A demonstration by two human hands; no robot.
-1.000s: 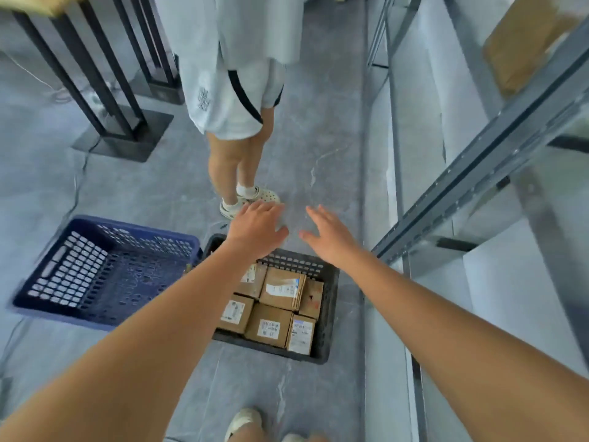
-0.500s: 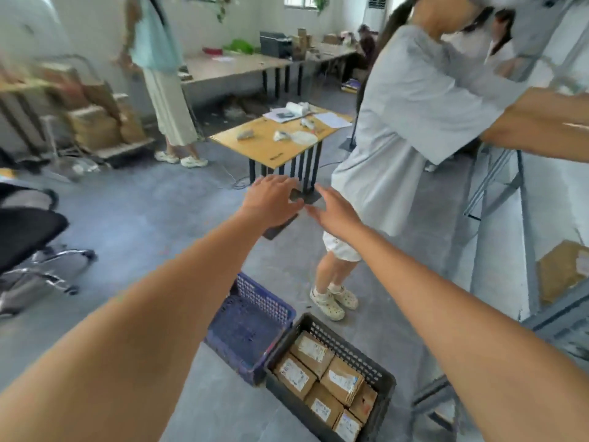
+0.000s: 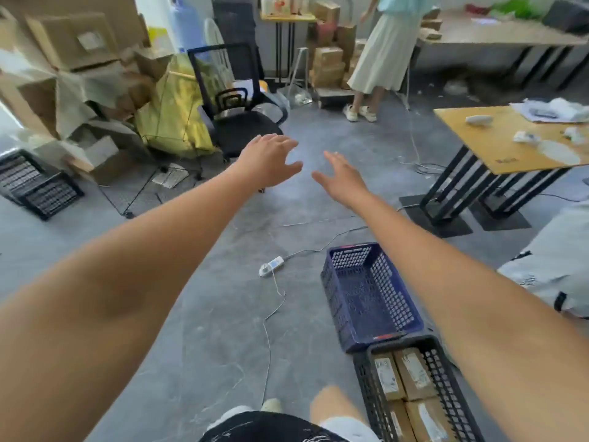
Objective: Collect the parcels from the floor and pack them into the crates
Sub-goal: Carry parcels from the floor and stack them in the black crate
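Swung away from the shelving a second ago to face open floor beyond the blue crate (image 3: 369,295), both left hand (image 3: 267,161) and right hand (image 3: 342,177) spread and empty, parcels (image 3: 411,374) packed in the black crate (image 3: 363,378) just behind it, likely seeking more.

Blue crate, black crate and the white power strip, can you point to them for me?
blue crate (image 3: 366,301), head view, on its bare floor.
black crate (image 3: 369,387), head view, on its left wall.
white power strip (image 3: 271,266), head view, on its middle.
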